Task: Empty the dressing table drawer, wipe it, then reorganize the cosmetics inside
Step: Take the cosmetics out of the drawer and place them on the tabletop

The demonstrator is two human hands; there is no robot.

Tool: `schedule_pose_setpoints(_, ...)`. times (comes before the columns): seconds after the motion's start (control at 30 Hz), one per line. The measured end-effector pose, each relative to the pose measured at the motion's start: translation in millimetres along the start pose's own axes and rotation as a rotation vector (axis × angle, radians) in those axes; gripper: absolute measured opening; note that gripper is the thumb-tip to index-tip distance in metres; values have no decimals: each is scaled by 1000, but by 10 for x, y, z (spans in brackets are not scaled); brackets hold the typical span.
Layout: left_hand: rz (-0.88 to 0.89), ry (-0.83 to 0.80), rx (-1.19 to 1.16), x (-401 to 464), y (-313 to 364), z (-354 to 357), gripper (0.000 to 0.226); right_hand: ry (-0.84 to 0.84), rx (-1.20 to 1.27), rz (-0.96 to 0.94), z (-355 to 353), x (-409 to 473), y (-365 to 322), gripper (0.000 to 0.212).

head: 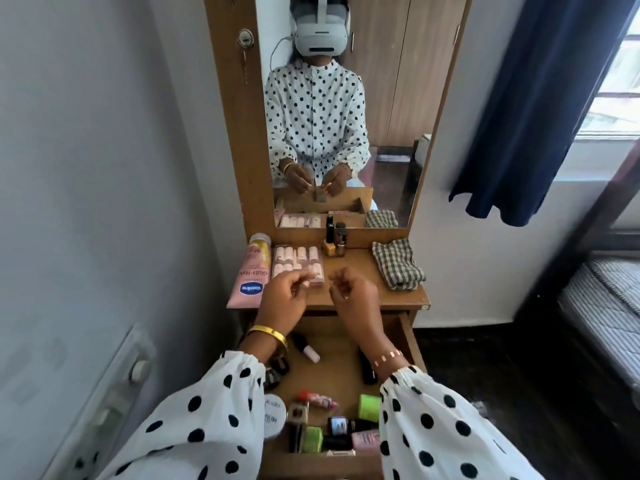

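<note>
The dressing table drawer [407,337] stands pulled out below me, with several cosmetics inside: a white-capped bottle [308,351], a pink lip balm [318,400], green containers [369,407], a white jar [275,410] and dark tubes. My left hand [282,299] and right hand [355,294] hover side by side above the table top [405,297], fingers curled. The mirror [391,98] shows both pinching a small brownish item between them; what it is cannot be made out. A checked cloth [396,265] lies folded at the table's right.
On the table top sit a pink Vaseline tube [252,275], a box of press-on nails [298,261] and small polish bottles [334,244]. A wall with a switch panel [114,393] is at left. A bed [602,306] and blue curtain [540,109] are at right.
</note>
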State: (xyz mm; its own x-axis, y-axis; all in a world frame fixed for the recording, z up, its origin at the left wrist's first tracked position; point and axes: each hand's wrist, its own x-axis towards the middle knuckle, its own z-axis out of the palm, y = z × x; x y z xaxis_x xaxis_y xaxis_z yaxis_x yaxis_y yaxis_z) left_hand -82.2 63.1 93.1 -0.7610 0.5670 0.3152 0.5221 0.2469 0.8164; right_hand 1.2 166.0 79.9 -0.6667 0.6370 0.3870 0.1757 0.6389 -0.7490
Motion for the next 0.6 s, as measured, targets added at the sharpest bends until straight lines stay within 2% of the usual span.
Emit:
schedule_pose_setpoints(0.13, -83, -1, -49, -372, -250, -126, 20, -55, 135, 131, 119, -305, -13, 12)
schedule_pose_setpoints(0.23, -193, 14, -40, -774, -477, -205, 19, -221, 122, 236, 322, -652, 3, 11)
schedule_pose_setpoints(0.3, -242, 1, -38, -883, -573, -191, 19, -339, 24, 245, 448, -777, 52, 12)
schedule_pose_setpoints(0.43, -340, -1, -9, -1030, -698, -185, 20, -635, -237, 143, 721, -987, 91, 22)
schedule_pose_setpoints(0.6, -385, 17, 9, -1105, -805, -158, 20, -720, -590, -60, 810, -1012, 146, 49)
